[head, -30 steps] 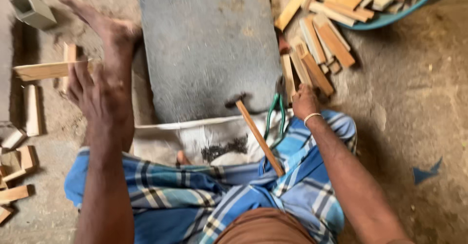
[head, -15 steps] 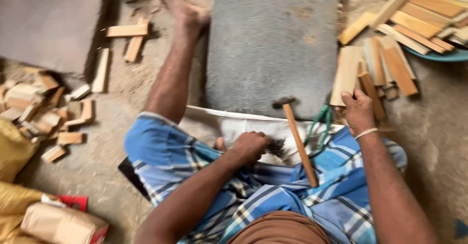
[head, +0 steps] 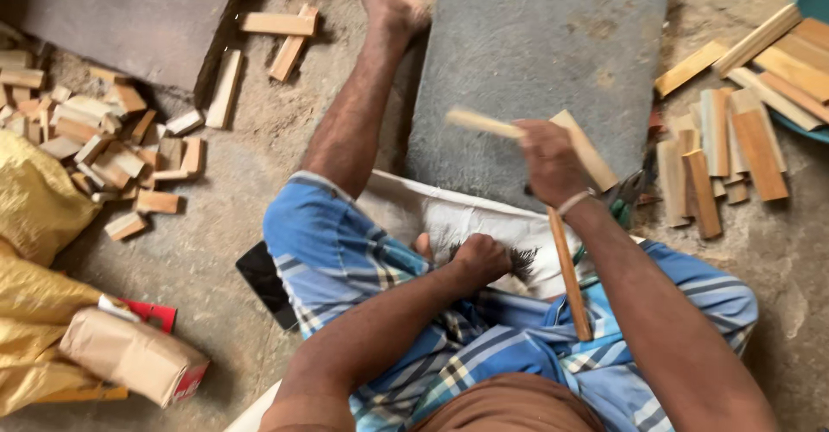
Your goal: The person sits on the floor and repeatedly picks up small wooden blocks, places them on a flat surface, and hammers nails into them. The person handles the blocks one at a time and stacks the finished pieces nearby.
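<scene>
Nearest the camera, the left hand (head: 480,259) is closed into a fist in the lap, resting on a white cloth (head: 449,220) spread over the blue checked wrap (head: 345,259). Dark, thin bits (head: 521,262) lie on the cloth right beside the knuckles — whether the fist grips any of them cannot be told. A long wooden handle (head: 570,283) lies slanted across the lap between the two forearms; its head is hidden under the right wrist.

Further out, the right hand (head: 546,157) is shut around two pale wooden slats (head: 589,149) — flat, narrow, light tan. One end juts left of the fist and is smeared by motion blur; the other sticks out to the right, angled down. They are held just above the near edge of a grey stone slab (head: 535,61), which lies flat on the ground between the bare leg and a spread of similar slats (head: 721,151) to the right. A blue basin rim (head: 807,0) shows at the far right with more strips in it.

To the left sit a paper-wrapped packet (head: 129,359), yellow sacking (head: 34,216), and beyond them a heap of short wood offcuts (head: 104,151) beside a second dark slab (head: 129,13). The ground is bare, dusty earth.
</scene>
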Motion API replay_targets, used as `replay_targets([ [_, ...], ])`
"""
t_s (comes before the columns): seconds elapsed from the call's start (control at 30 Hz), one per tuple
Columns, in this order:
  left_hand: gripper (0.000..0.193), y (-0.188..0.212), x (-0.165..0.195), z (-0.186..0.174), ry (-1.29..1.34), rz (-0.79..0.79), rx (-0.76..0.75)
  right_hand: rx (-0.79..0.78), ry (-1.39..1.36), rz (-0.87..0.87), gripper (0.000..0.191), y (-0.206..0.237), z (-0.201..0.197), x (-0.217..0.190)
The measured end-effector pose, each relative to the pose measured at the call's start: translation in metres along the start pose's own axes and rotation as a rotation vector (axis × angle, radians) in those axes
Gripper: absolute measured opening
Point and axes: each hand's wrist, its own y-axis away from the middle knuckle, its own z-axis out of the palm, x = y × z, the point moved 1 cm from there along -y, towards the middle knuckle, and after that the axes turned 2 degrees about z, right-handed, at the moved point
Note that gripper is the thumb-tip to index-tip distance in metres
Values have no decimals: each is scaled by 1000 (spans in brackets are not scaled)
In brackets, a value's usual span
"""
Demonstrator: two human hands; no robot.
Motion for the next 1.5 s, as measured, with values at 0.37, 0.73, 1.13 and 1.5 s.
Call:
replay_targets([
  [0.37,20,7,2,-11,37,-43,-31,30,96,150,43,106,-19,-36],
  [0.73,25,17,-9,-20,427,-149,229,-187,-744,1035,28,217,-4,7],
  [1.13,55,-4,-51,-20,782,-301,691,-136,-899,1037,27,211,-10,26],
  [1.5,19,-23,-129,-50,-10,-431,456,-182,-1090,1141,43,204,-39,7],
])
